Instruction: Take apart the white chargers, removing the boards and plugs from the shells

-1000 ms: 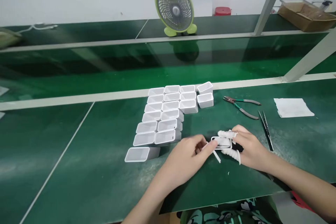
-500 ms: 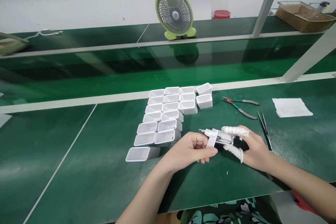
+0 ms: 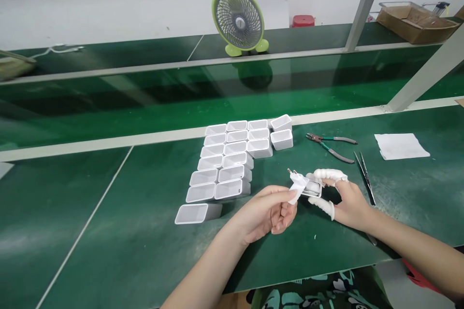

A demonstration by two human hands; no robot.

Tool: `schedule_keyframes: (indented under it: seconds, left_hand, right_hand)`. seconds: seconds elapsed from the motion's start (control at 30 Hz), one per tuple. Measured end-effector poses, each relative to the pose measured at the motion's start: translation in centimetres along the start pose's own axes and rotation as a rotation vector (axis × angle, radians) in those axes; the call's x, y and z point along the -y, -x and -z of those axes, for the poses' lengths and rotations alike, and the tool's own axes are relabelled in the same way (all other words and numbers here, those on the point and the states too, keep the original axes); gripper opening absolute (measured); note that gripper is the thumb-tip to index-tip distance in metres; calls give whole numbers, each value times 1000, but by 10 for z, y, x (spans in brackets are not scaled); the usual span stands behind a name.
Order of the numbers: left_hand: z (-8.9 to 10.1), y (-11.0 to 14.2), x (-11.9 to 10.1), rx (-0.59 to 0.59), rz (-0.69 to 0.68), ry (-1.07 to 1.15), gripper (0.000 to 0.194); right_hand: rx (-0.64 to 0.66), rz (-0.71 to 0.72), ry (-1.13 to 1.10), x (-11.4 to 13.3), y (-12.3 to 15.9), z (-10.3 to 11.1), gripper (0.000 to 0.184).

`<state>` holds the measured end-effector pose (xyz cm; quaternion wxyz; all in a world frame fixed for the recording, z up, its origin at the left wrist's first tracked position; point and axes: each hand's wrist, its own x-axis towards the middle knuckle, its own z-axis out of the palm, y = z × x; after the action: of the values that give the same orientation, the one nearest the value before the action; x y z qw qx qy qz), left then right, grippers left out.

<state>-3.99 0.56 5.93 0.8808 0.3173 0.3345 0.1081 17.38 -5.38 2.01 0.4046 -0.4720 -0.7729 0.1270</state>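
My right hand [image 3: 346,200], its thumb and finger wrapped in white finger covers, grips a small white plastic case [image 3: 312,187] that is open on the near side. Thin metal-tipped ends or wires stick out at its left; which they are I cannot tell. A white strip [image 3: 297,184], like paper or cloth, wraps across the case's left end. Between thumb and fingers, my left hand [image 3: 271,210] pinches the strip's lower end. To the left, white rectangular plastic housings [image 3: 232,188] stand in rows with their openings up, and a single housing [image 3: 197,213] lies nearer me.
Green-handled cutting pliers [image 3: 329,145], metal tweezers [image 3: 365,177] and a white paper sheet [image 3: 401,146] lie at right on the green table [image 3: 108,251]. On the rear shelf stand a green fan [image 3: 239,17] and a cardboard box [image 3: 416,29]. A slanted metal post [image 3: 424,77] rises at right.
My left hand has turned and now pinches the strip with its fingers curled below. The strip has shifted from upright to slanting, and the case's left end has tilted up.
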Motion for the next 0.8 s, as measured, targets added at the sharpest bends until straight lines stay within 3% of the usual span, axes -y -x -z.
schedule_keyframes:
  seconds: [0.13,0.33,0.5,0.6,0.8]
  left_hand:
    - [-3,2,-1,-3,7,-21,45]
    - [-14,-8,16,-177,-191,-53,52]
    - [-22,-16,33,-390,-320,-237,49]
    - [-22,-17,37,-425,-300,-293,47]
    - [-20,-16,29,-365,-189,-337,44]
  right_hand:
    - [34,16,-25,1,-3,-1,32]
    - [17,14,42,-3,-3,-4,26]
    - [57,55,13,-6,-3,-4,17]
    - [127,94,-18,-5,-5,-3,23]
    - [192,188,80,-7,-2,-1,35]
